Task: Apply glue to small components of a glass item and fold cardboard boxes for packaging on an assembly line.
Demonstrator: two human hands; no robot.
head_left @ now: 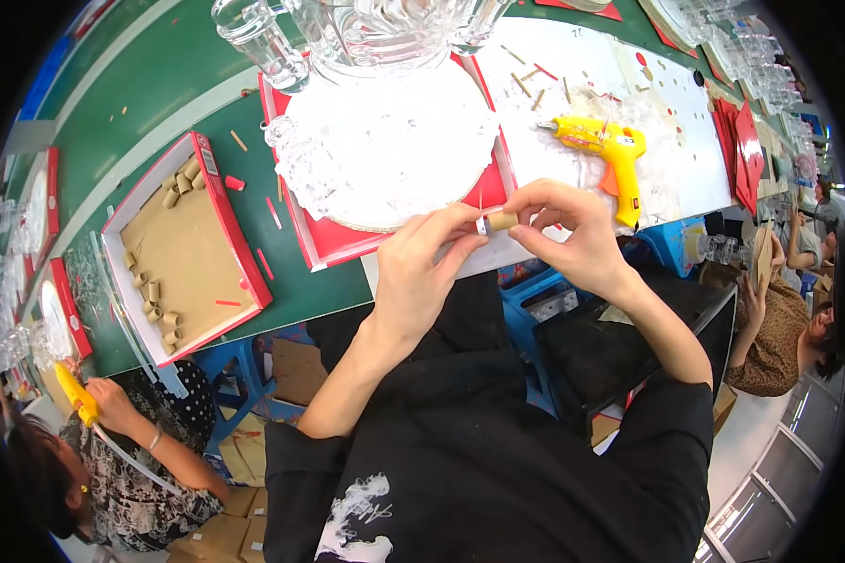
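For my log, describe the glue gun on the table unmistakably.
On the green table, white paper lies right of the round white board. On it, beyond the right hand, is the yellow glue gun; the other yellow one is in a co-worker's hand.

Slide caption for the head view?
Right hand pinches a small brown cylinder beside the left hand, near a yellow glue gun.

Short brown tube [502, 221]: plain, cylindrical, near horizontal, pinched between right hand [582, 235] thumb and fingers. Small whitish piece [481, 226] sits at its left end, in left hand [411, 267] fingertips; thin upright sliver [481, 199] above it. Can't tell whether tube and piece touch. Detail too small.
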